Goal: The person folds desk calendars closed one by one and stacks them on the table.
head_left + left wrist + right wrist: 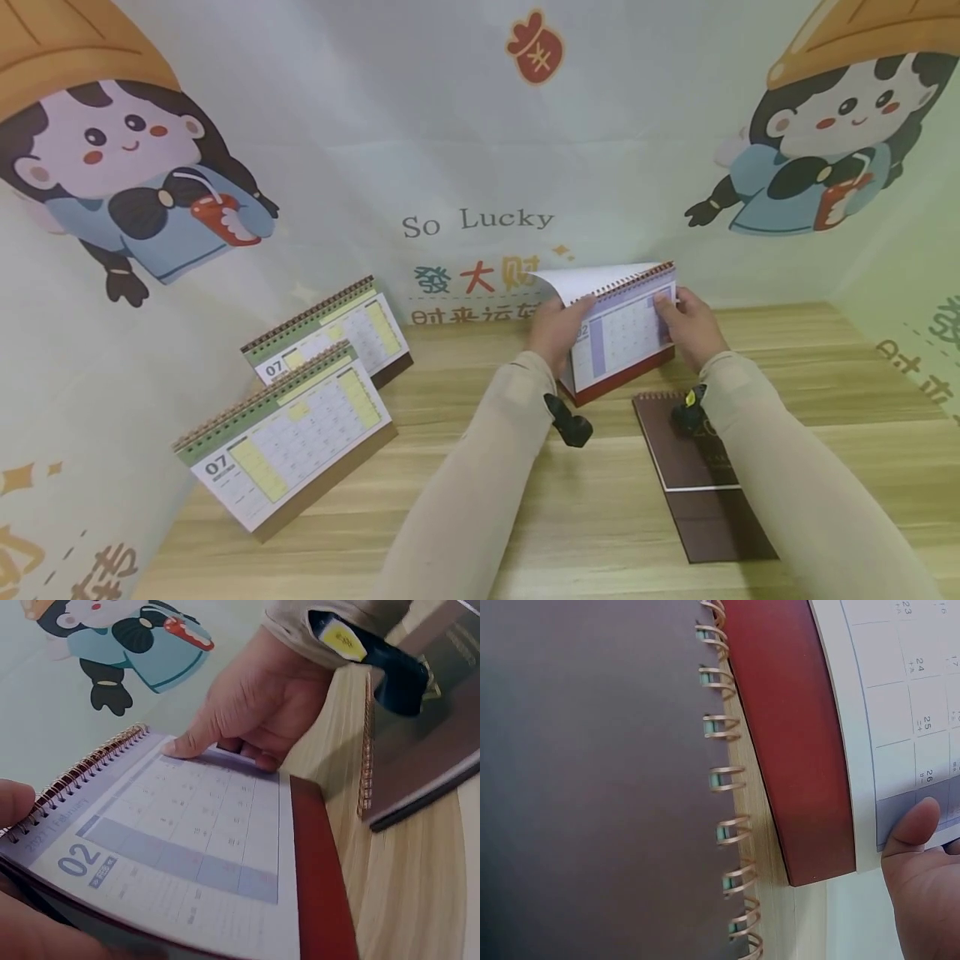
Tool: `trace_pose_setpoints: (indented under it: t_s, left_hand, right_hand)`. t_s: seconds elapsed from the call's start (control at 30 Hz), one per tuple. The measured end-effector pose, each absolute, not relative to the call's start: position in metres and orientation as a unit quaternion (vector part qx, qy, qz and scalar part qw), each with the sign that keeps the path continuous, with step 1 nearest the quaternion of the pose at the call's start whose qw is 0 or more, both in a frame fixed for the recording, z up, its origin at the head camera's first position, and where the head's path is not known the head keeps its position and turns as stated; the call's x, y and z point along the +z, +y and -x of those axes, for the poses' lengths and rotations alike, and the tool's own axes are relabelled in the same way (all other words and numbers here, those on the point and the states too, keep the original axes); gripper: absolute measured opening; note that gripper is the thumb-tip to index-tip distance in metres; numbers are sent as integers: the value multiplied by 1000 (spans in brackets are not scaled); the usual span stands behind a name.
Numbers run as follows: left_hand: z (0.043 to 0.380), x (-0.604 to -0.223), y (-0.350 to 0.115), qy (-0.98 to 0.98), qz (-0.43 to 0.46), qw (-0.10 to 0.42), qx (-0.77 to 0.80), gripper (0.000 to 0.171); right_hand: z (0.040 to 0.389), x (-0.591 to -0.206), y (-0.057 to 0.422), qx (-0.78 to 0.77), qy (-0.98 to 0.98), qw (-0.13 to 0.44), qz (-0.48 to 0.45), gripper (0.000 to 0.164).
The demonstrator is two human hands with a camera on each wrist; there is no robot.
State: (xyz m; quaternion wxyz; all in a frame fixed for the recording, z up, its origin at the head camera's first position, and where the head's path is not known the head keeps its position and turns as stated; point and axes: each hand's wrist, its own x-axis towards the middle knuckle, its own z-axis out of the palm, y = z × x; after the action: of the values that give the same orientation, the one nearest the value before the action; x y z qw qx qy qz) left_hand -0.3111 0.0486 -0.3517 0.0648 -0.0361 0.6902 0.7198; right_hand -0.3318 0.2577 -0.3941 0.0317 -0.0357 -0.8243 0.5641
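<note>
Two July calendars (292, 437): They stood at the left of the table (450, 375). The front one hid part of the back one (367, 329). Both were well out of the way.

Left hand (557, 329): It pinched the left end of the February calendar (626, 333), close by the rings (633, 283). A soft hold looked best, since a hard squeeze could bend the 02 page (618, 340).

Loose page (577, 282): It stuck up and curled behind the rings. It seemed best to guide it down the back slowly, so that no corner got a crease and no hole tore on a ring.

February calendar: It was between the left hand and the right hand (696, 325), leaning back, with its 02 page to the front.

Red base (630, 373): It showed below the 02 page. I could not tell if all of its edge touched the table. A flat base seemed the best way to make the calendar stand well.

Right hand: It gripped the right end, with the thumb on the 02 page. Holding both ends level looked like a good plan.

Dark calendar (693, 462): It lay near the red base, partly hidden by the right sleeve (787, 467). Bumping it looked easy, so care was needed there.
</note>
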Motion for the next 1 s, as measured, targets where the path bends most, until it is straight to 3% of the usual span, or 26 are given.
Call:
trace_pose_setpoints:
  t_s: [0.1,0.37,0.57,0.87,1.0]
  left_hand:
    - [310,-351,47,721,18,53,690,24]
    - [309,-354,44,830,-58,-48,552,29]
    - [307,-356,41,855,-99,-95,499,31]
    - [309,-361,33,862,-159,-112,468,31]
    - [309,-363,33,849,-169,-101,490,31]
  right_hand:
    - [333,-395,257,565,-824,30,39,64]
    - [333,-395,258,561,-827,37,26,64]
    - [334,-396,258,560,-828,38,26,62]
    - [331,-393,256,543,-839,36,24,65]
    - [344,-408,267,489,-868,83,-36,45]
